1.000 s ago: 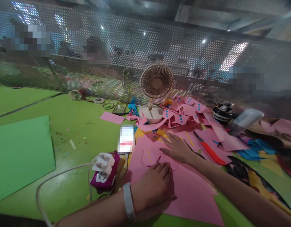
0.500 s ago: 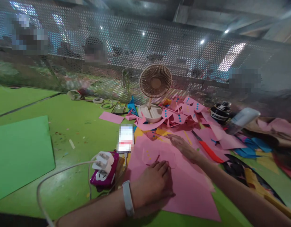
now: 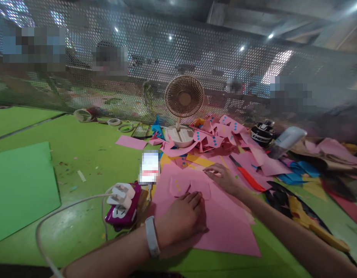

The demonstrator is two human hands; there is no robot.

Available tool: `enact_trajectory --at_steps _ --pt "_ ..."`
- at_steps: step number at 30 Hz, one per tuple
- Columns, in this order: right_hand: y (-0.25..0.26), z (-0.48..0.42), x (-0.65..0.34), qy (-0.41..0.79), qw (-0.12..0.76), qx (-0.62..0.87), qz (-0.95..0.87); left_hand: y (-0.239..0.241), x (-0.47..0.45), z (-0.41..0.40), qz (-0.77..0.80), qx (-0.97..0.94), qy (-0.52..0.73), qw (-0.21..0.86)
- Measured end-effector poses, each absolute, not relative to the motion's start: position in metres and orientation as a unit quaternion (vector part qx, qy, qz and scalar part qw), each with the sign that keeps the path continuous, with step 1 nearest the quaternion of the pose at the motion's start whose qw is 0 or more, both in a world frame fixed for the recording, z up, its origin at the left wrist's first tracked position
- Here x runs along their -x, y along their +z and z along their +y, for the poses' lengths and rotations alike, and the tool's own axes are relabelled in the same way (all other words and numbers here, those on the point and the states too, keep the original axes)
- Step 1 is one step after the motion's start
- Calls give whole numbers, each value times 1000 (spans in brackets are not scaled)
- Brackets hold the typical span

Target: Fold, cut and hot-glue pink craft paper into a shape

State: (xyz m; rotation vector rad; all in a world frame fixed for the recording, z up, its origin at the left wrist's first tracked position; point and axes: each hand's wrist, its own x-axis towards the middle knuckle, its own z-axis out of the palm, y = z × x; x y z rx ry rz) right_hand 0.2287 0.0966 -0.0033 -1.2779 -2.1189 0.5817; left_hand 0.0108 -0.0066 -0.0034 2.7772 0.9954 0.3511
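Observation:
My left hand [image 3: 184,216], with a light band on its wrist, lies palm down with fingers extended over a large pink paper sheet [image 3: 225,235]. Its fingertips rest on the lower edge of a small pink cutout [image 3: 200,186] with rounded corners. Beside that cutout is another pink piece [image 3: 177,186] bearing a row of yellow dots. My right hand [image 3: 221,178] is at the sheet's upper part, its fingers bent and a little apart; I see nothing held in it. Just beyond its fingertips are yellow paper strips [image 3: 200,160].
A small fan [image 3: 184,96] stands behind pink paper scraps [image 3: 225,129]. Left of the sheet are a lit phone [image 3: 149,168] and a purple power strip [image 3: 123,208] with a trailing cable. Red-handled scissors or a knife [image 3: 250,178] and a yellow glue gun [image 3: 306,220] lie right.
The view has turned slightly, shifting everything left. My right hand's fingers have gone from stretched out flat to bent. My left hand stays on the pink cutout.

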Motion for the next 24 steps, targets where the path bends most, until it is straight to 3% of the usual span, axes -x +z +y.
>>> enact_trajectory --at_steps 5,8,12,14,21,24 --pt "-10 112 -214 6 136 459 -878 -4 -11 -6 326 -933 120 89" --pt "-10 115 -205 -21 65 462 -884 -6 -11 -6 331 -932 122 90" --pt "-13 120 -198 -18 43 440 -897 -5 -12 -6 337 -929 123 94" --pt "-15 124 -197 0 60 426 -903 -3 -13 -7 336 -929 121 98" --pt "-14 140 -207 183 247 470 -827 -1 -13 -7 336 -930 120 89" --pt "-10 140 -213 322 331 460 -758 -2 -13 -7 330 -934 117 77"
